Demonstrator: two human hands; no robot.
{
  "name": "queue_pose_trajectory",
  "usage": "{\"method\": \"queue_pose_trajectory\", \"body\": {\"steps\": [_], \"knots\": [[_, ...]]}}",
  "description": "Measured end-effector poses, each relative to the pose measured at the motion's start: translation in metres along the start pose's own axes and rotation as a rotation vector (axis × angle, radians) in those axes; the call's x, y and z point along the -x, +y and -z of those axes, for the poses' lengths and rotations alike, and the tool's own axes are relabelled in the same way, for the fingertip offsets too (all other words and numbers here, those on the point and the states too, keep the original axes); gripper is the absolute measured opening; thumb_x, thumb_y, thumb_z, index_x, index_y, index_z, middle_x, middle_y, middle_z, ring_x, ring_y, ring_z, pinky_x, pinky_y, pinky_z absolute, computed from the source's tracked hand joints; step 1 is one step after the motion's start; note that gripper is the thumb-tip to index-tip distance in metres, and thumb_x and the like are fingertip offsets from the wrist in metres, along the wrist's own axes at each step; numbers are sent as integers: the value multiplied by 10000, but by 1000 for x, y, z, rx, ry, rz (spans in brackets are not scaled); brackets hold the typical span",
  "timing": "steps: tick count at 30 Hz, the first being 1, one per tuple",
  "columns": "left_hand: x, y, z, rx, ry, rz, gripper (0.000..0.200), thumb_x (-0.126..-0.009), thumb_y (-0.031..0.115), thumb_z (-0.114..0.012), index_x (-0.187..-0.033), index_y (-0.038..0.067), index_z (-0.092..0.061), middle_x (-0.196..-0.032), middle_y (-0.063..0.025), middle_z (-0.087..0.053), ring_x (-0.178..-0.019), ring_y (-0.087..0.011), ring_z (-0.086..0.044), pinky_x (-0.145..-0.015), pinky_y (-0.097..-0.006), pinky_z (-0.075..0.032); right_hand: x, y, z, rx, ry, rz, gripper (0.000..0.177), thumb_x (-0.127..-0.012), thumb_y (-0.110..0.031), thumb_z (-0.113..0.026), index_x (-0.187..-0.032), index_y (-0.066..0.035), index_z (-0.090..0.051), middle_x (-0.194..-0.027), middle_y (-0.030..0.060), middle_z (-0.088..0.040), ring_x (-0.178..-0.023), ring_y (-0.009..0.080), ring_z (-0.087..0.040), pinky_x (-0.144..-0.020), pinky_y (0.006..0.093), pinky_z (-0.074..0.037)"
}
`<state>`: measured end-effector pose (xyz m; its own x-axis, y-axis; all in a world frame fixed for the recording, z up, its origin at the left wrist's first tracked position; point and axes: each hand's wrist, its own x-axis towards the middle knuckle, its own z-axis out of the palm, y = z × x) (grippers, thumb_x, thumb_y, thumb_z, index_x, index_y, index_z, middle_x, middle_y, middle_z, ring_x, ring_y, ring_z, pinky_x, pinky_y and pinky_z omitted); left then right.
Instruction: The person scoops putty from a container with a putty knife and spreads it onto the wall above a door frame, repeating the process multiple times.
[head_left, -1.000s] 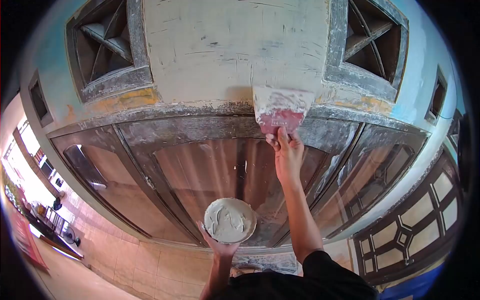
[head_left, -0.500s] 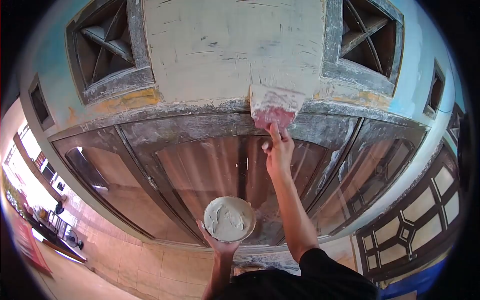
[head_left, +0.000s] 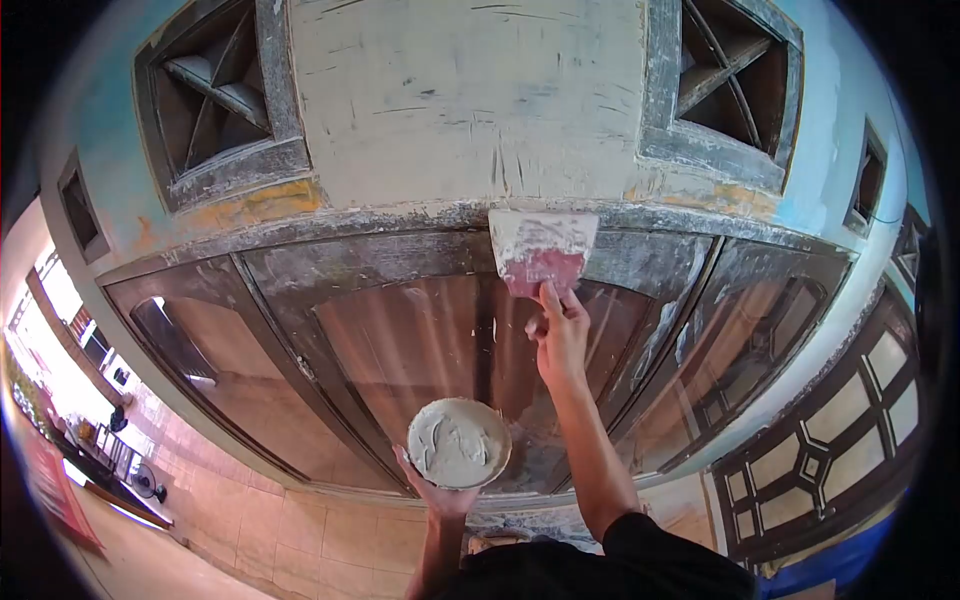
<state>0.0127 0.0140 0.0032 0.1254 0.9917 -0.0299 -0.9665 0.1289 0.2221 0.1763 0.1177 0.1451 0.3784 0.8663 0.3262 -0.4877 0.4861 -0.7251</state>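
My right hand (head_left: 562, 335) pinches the lower edge of a red putty spreader (head_left: 545, 265), whose broad blade is smeared with pale putty. The blade's top edge lies at the wooden beam above the doors, just under the putty-covered wall panel (head_left: 470, 110); whether it touches cannot be made out. Low in the middle, my left hand (head_left: 440, 490) supports a round bowl (head_left: 503, 450) from below. Inside it is whitish putty (head_left: 455, 445) with ridges and scoop marks on top.
Worn wooden doors with glass panes (head_left: 390, 335) span the view behind my hands. Vent openings with crossed slats (head_left: 215, 90) flank the wall panel. A dark lattice door (head_left: 810, 465) stands at right. Tiled floor (head_left: 290, 530) and a fan (head_left: 147, 480) show at lower left.
My right hand has moved the spreader downward and slightly left, off the bottom of the wall panel. The bowl in my left hand has hardly shifted.
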Motion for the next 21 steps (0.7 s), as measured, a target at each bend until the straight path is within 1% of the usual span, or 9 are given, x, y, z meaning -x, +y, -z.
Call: {"method": "queue_pose_trajectory", "body": {"steps": [1, 4, 7, 10, 12, 13, 15, 17, 21], "knots": [[-1, 0, -1, 9, 0, -6, 725, -836, 689, -343, -1305, 148, -459, -1344, -80, -438, -1205, -325, -419, -1009, -523, -321, -4, -5, -4, 1, -4, 0, 198, -864, -210, -642, -975, -49, -607, -858, 50, -640, -463, 69, -489, -404, 223, -375], [2, -2, -4, -34, 22, -28, 717, -836, 687, -344, -1298, 152, -467, -1344, -80, -440, -1202, -326, -423, -1004, -524, -326, -26, -37, -27, -28, -33, 194, 195, -862, -211, -643, -964, -46, -616, -821, 39, -639, -454, 78, -495, -404, 219, -372], [0, -3, 3, -61, 41, -35, 709, -835, 684, -351, -1295, 156, -471, -1341, -78, -443, -1208, -325, -417, -1006, -523, -323, -44, -37, -31, 69, -10, 144, 198, -856, -211, -649, -971, -53, -618, -804, 38, -633, -445, 84, -498, -401, 229, -384], [4, -3, 3, -50, 70, -33, 709, -833, 685, -357, -1293, 158, -472, -1335, -69, -446, -1209, -320, -416, -1009, -515, -320, -6, -4, 7, 94, 57, 56, 205, -847, -214, -658, -968, -56, -612, -781, 34, -626, -488, 111, -566, -378, 219, -411], [16, -2, -10, 903, -199, 108, 711, -829, 686, -368, -1288, 153, -475, -1329, -58, -452, -1204, -316, -420, -1008, -512, -319, -1, -4, 9, 92, 71, 10, 206, -845, -218, -661, -960, -55, -608, -780, 34, -626, -503, 123, -586, -369, 214, -419], [12, -3, -7, 905, -198, 108, 711, -829, 686, -368, -1288, 153, -475, -1329, -58, -452, -1204, -316, -420, -1008, -512, -319, 0, -8, 7, 89, 40, 43, 201, -848, -215, -657, -959, -56, -606, -779, 33, -626, -512, 127, -595, -365, 212, -423], [3, -5, 3, -94, 34, -17, 718, -827, 686, -374, -1287, 144, -474, -1332, -61, -448, -1198, -311, -425, -1009, -506, -320, -5, -27, -5, 86, -40, 137, 200, -861, -218, -642, -974, -58, -600, -786, 32, -623, -530, 129, -606, -375, 209, -429], [4, -6, -2, -57, 67, 5, 724, -828, 686, -372, -1292, 140, -467, -1340, -66, -439, -1204, -307, -419, -1014, -503, -314, -22, -48, -31, 51, -47, 198, 210, -866, -224, -636, -987, -57, -600, -782, 24, -624, -558, 124, -615, -394, 207, -437], [0, -11, 18, -141, 68, -34, 720, -830, 686, -369, -1293, 142, -467, -1350, -63, -433, -1218, -311, -404, -1025, -506, -301, -36, -21, -22, 90, -8, 131, 220, -869, -227, -633, -998, -53, -596, -792, 17, -623, -581, 118, -619, -411, 208, -445]]}}
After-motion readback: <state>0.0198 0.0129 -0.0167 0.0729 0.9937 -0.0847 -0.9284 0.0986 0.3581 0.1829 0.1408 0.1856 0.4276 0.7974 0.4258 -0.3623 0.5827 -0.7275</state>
